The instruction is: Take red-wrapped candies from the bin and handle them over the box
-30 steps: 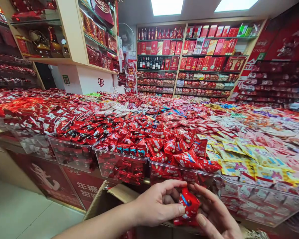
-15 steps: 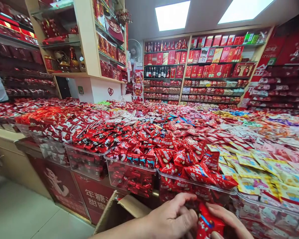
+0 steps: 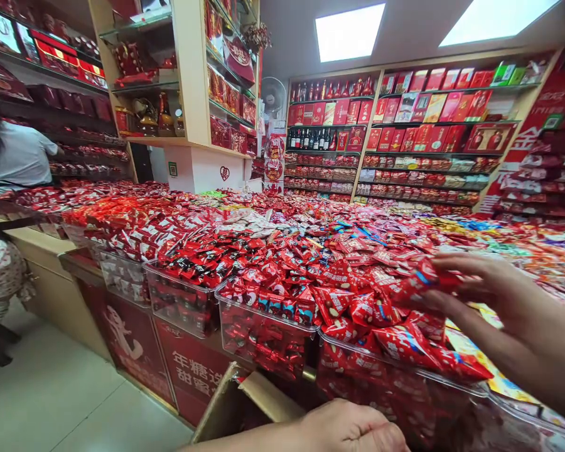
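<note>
My right hand [image 3: 503,301] is raised at the right over a heap of red candy packets [image 3: 358,276]. Its fingers pinch a few red candy packets [image 3: 421,282] just above the pile in a clear plastic bin [image 3: 395,383]. My left hand [image 3: 353,430] sits at the bottom edge, back up and fingers curled under, above an open cardboard box [image 3: 245,402]. Whatever is in its palm is hidden.
Clear bins [image 3: 183,301] of wrapped sweets line the counter's front edge, with yellow and pink packets [image 3: 522,389] to the right. A person in a white top [image 3: 14,157] stands at the far left. Shelves of red boxes and bottles [image 3: 405,125] fill the back wall.
My right hand has lifted from beside the left hand up to the pile at the right, carrying red packets. The left hand has dropped lower. The view has swung left, showing the person.
</note>
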`<action>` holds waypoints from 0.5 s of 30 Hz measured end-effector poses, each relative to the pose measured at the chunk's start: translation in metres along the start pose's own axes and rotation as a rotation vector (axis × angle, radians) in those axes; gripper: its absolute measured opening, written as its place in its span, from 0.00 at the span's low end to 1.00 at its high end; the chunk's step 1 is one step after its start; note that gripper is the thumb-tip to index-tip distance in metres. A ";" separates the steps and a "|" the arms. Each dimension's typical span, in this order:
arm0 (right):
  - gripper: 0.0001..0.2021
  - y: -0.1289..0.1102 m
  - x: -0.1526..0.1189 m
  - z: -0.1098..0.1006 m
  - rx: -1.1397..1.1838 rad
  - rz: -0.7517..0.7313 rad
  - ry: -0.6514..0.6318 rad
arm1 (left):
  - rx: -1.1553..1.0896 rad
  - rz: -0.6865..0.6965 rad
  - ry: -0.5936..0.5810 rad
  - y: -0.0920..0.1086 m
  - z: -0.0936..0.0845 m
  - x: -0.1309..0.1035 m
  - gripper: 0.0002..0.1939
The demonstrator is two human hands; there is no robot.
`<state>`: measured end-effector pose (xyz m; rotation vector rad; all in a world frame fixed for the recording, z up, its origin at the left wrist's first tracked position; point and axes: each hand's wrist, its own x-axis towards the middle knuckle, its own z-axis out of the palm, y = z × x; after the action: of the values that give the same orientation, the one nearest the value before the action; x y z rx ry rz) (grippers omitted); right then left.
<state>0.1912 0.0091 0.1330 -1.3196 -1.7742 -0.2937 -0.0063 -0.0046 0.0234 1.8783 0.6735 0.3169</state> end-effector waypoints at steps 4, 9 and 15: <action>0.17 -0.003 0.049 0.010 0.009 0.044 -0.267 | 0.017 -0.023 -0.014 0.005 0.000 -0.001 0.46; 0.14 0.011 0.068 0.026 -0.118 0.086 -0.420 | 0.031 0.020 -0.017 -0.004 0.001 0.000 0.42; 0.12 0.007 0.071 0.018 -0.174 0.142 -0.457 | 0.035 0.023 -0.031 -0.010 -0.001 0.002 0.36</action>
<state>0.1845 0.0702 0.1740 -1.7332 -2.0481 -0.0687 -0.0086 -0.0002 0.0141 1.9210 0.6411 0.2919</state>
